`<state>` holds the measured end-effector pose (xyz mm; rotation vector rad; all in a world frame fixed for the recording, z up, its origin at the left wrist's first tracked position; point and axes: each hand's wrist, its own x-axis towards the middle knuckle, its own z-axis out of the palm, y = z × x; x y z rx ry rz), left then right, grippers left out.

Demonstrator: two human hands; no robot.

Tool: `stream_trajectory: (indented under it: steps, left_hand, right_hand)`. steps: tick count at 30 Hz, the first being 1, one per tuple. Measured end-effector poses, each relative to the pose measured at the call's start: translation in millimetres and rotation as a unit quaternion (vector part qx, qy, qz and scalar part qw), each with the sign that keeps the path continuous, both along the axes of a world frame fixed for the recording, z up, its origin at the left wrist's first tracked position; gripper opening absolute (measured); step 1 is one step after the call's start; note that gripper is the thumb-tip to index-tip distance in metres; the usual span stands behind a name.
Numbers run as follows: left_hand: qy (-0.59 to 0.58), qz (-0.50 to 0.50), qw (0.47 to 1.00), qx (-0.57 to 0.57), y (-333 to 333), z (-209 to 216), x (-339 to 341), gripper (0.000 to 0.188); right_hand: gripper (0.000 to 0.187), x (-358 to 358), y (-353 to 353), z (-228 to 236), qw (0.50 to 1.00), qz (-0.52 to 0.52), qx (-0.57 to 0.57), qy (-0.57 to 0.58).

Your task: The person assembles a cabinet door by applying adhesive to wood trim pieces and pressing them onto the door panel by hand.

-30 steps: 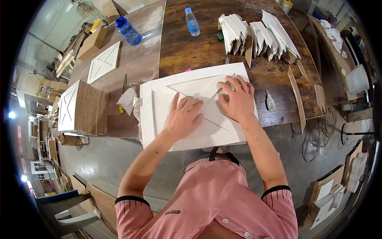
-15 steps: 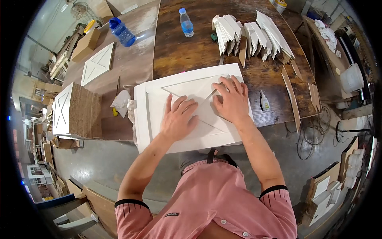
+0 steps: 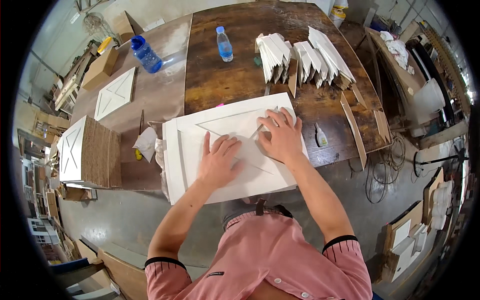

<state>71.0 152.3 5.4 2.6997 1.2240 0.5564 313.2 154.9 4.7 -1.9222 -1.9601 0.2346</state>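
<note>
A white rectangular panel (image 3: 180,187) lies in front of me at the table's near edge, with thin diagonal lines forming an X-like pattern on its face. My left hand (image 3: 218,161) rests on its middle, palm down with fingers apart. Toward the panel's right side, my right hand (image 3: 283,136) presses with spread, bent fingertips near the upper end of a diagonal. Neither hand grips anything. Other white board seems to lie beneath the panel, though its underside is hidden. A small white squeeze bottle (image 3: 320,136) lies on the table just right of the panel.
To the left stand a tall stack of panels (image 3: 102,155), a single patterned panel (image 3: 116,93) and a crumpled white bag (image 3: 145,144). Farther back are a blue jug (image 3: 145,55) and a water bottle (image 3: 224,46). White strips (image 3: 274,56) are piled at the far right, with loose brown strips (image 3: 353,127) nearer.
The whole view has shifted, so the table and panel appear lower and slightly farther left. Both hands keep about the same places on the panel.
</note>
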Motion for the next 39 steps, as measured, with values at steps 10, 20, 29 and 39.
stream_trajectory:
  steps: [10, 20, 29, 39]
  left_hand:
    - [-0.036, 0.013, 0.999, -0.035, -3, -2, -2, 0.054]
    - [-0.047, 0.004, 0.992, -0.115, 0, -2, -8, 0.057]
    - [-0.046, 0.004, 0.994, -0.100, 4, -6, -8, 0.054]
    - [-0.040, 0.012, 0.993, -0.108, 6, -3, -9, 0.054]
  right_hand:
    - [0.046, -6, 0, 3, 0.998, 0.013, 0.018, -0.066]
    - [0.048, -6, 3, 1, 0.995, 0.035, 0.040, -0.081]
    - [0.049, -8, 10, -2, 0.995, 0.025, 0.045, -0.083]
    - [0.049, -9, 10, 2, 0.995, 0.039, 0.039, -0.082]
